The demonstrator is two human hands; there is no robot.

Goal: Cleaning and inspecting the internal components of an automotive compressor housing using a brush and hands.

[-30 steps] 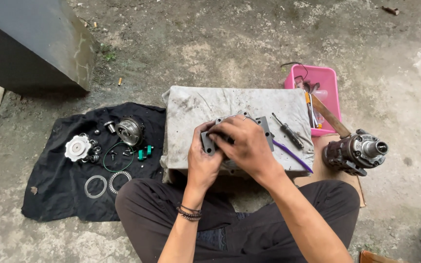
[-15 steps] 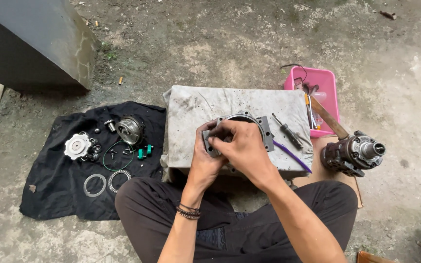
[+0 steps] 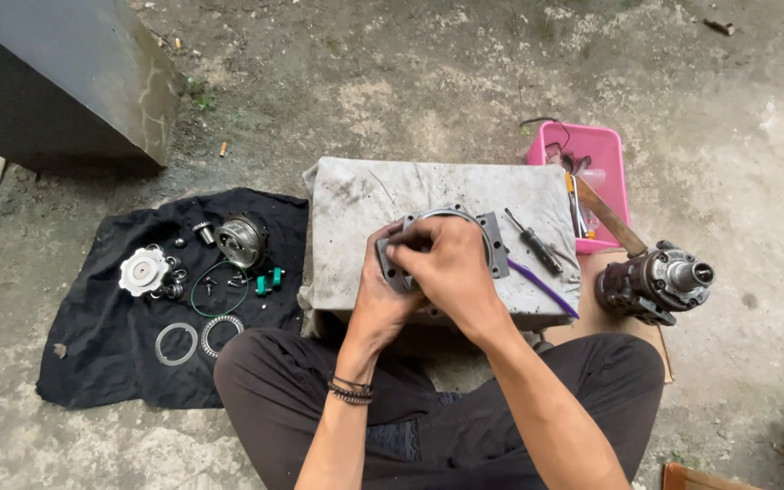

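A grey metal housing plate with a round ring (image 3: pixel 492 238) rests on a cloth-covered block (image 3: pixel 383 195) in front of me. My left hand (image 3: pixel 381 290) grips the plate's left edge from below. My right hand (image 3: pixel 451 268) lies over the plate's middle, fingers curled on its face; what the fingertips pinch is hidden. Both hands cover most of the plate.
A black screwdriver (image 3: pixel 534 242) and a purple-handled tool (image 3: pixel 544 288) lie on the block's right. A pink tray (image 3: pixel 602 150) of tools stands behind. A compressor body (image 3: pixel 655 281) sits on cardboard at the right. A black cloth (image 3: pixel 93 354) at the left holds rings, a white hub and small parts.
My hands have shifted slightly on the plate, the right hand sliding a little over its face. The plate stays on the block.
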